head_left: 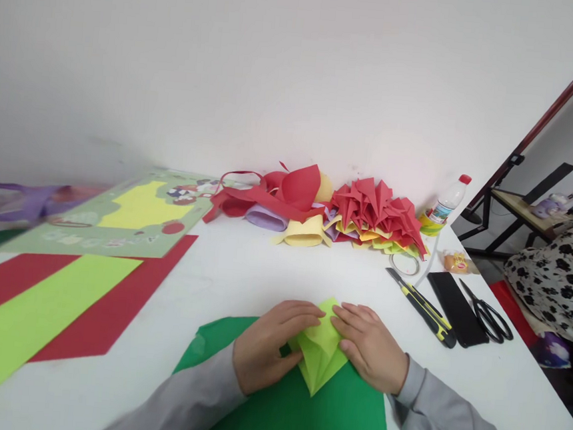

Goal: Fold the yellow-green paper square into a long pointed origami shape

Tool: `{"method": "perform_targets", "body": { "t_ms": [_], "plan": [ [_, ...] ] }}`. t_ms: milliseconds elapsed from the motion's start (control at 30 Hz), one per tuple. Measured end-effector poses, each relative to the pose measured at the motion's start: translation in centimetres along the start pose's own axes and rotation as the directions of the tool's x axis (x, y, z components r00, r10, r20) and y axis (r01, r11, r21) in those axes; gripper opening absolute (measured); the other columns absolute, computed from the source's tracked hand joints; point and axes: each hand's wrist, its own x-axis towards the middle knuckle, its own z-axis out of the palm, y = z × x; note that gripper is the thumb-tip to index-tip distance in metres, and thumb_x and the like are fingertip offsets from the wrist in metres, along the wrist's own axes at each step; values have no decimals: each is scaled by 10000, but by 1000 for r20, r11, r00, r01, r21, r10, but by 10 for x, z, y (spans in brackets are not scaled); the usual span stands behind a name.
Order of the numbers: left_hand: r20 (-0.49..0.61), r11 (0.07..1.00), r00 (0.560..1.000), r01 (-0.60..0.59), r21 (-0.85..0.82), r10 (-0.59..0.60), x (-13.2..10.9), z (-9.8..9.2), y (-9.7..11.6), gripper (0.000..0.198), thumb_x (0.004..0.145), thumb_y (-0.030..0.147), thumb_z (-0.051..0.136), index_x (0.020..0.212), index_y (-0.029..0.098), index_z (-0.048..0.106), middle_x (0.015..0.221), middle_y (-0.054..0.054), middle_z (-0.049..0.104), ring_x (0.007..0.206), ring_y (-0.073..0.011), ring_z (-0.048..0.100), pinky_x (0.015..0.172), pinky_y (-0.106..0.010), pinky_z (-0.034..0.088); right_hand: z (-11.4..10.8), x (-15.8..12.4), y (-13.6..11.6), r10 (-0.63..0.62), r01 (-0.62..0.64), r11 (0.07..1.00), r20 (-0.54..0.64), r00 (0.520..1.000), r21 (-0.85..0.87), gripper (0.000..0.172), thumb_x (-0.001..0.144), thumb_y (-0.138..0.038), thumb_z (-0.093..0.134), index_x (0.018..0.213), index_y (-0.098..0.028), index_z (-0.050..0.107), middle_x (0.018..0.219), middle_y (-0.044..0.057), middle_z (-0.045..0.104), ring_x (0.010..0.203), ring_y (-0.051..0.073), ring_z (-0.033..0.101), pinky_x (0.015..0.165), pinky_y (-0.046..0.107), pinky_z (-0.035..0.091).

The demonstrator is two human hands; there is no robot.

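Observation:
A lime-green sheet of origami paper (322, 360), folded into a pointed diamond with creases, lies over a large green sheet of paper (293, 420). On its left edge is my left hand (275, 344), fingers curved over the top and thumb at the lower side, holding it. My right hand (368, 346) grips the opposite edge, its fingers bent onto the upper right of the fold. The fingertips of both hands come close together near the top point. Part of the folded paper is hidden under the fingers.
To the right lie a utility knife (423, 307), a black flat case (456, 310), scissors (491, 316) and a tape roll (404, 263). Red folded paper pieces (377, 206) and a bottle (447, 202) stand by the wall. Paper sheets (122, 308) cover the left side. A person's patterned clothing (562, 272) shows far right.

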Motion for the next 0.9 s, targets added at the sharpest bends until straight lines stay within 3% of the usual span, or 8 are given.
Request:
{"method": "perform_targets", "body": {
  "t_ms": [200,300,400,533,633,767,900],
  "plan": [
    [26,996,1000,-1,84,-1,-1,2,-5,617,685,11,453,1271,205,429,1237,-107,592,1183,-235,516,998,-440,443,1,-1,0,-27,27,999,2,1000,-40,402,965,-309,385,1336,-185,478,1431,98,455,1333,269,366,1075,483,315],
    [50,993,998,26,111,-32,-4,2,-11,655,665,29,472,1294,205,420,1242,-105,592,1175,-247,522,996,-442,442,4,-2,2,-50,50,997,-2,999,-58,492,892,-322,493,1353,-156,450,1440,130,433,1329,295,364,1068,512,315],
    [68,988,994,72,135,-82,-8,2,-15,644,679,60,498,1300,213,427,1229,-98,602,1143,-253,547,974,-429,459,6,-2,4,-108,103,993,-81,991,-61,560,798,-295,564,1316,-103,478,1396,169,468,1295,316,395,1039,511,352],
    [81,989,991,94,115,-103,-10,3,-18,604,692,66,500,1276,214,453,1187,-89,618,1099,-240,573,949,-394,482,6,0,5,-250,223,965,-240,938,-135,309,817,-214,548,1108,-131,610,1208,143,617,1188,302,495,964,488,427],
    [80,992,994,72,105,-80,-11,5,-20,574,696,68,508,1255,197,469,1184,-101,616,1103,-246,566,952,-407,476,7,1,4,-327,283,944,-347,879,-172,187,883,-152,497,1025,-147,619,1033,104,697,1033,240,602,881,409,497],
    [80,990,995,55,130,-66,-10,6,-20,515,734,109,527,1240,193,481,1165,-105,626,1092,-254,562,944,-423,467,8,1,3,-277,240,961,-465,841,-139,208,920,-126,457,1082,-138,587,958,103,718,917,198,665,787,330,550],
    [93,987,990,94,134,-107,-6,1,-10,622,676,130,535,1288,182,437,1153,-102,617,1076,-259,556,920,-416,474,10,0,3,-179,153,984,-513,840,-92,214,950,-139,415,1077,-137,588,942,105,725,850,186,692,750,307,572]
  ]
}}
